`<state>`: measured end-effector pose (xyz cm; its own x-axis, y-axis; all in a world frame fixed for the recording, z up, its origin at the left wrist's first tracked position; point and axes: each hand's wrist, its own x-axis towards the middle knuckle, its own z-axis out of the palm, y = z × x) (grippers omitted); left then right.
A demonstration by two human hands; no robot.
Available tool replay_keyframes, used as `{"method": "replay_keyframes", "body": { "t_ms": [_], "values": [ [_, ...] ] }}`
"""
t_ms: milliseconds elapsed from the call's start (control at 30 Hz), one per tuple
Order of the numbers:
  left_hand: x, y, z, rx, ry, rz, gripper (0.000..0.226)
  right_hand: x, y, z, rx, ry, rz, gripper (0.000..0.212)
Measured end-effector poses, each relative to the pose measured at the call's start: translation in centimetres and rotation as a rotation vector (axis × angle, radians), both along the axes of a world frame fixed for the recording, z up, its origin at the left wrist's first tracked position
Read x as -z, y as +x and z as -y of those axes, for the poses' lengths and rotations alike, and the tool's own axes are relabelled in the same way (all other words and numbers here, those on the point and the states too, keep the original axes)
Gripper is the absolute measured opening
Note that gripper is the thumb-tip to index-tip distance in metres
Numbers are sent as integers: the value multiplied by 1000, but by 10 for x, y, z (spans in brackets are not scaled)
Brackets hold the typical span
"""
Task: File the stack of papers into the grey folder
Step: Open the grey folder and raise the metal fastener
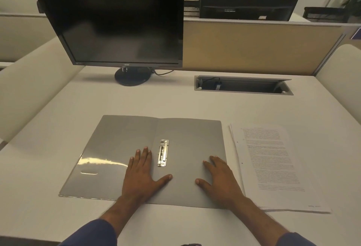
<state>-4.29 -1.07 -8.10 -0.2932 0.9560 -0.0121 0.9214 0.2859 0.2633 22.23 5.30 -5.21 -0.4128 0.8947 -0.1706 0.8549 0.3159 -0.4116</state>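
The grey folder [117,142] lies open and flat on the white desk, its metal clip [163,153] near the spine on the right half. A stack of printed papers [273,163] with punched holes on its left edge lies just right of the folder. My left hand [141,175] rests flat, palm down, on the folder just left of the clip. On the folder's right half my right hand [220,180] lies flat too, close to the papers' left edge. Both hands hold nothing.
A dark monitor [117,25] on a round stand [131,77] stands at the back left. An open cable tray [243,85] is sunk into the desk at the back right, in front of a tan partition [254,46]. Cream side panels flank the desk.
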Motion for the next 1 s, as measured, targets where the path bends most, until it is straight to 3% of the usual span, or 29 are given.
{"method": "replay_keyframes", "body": {
  "t_ms": [233,600,1000],
  "values": [
    [4,0,0,3,-9,0,123,-11,-60,-10,69,-26,-139,59],
    [5,1,0,17,8,14,124,-13,-130,-27,180,9,6,76],
    [6,1,1,32,-48,-6,122,-5,-133,-23,264,-35,-48,88]
  ]
}}
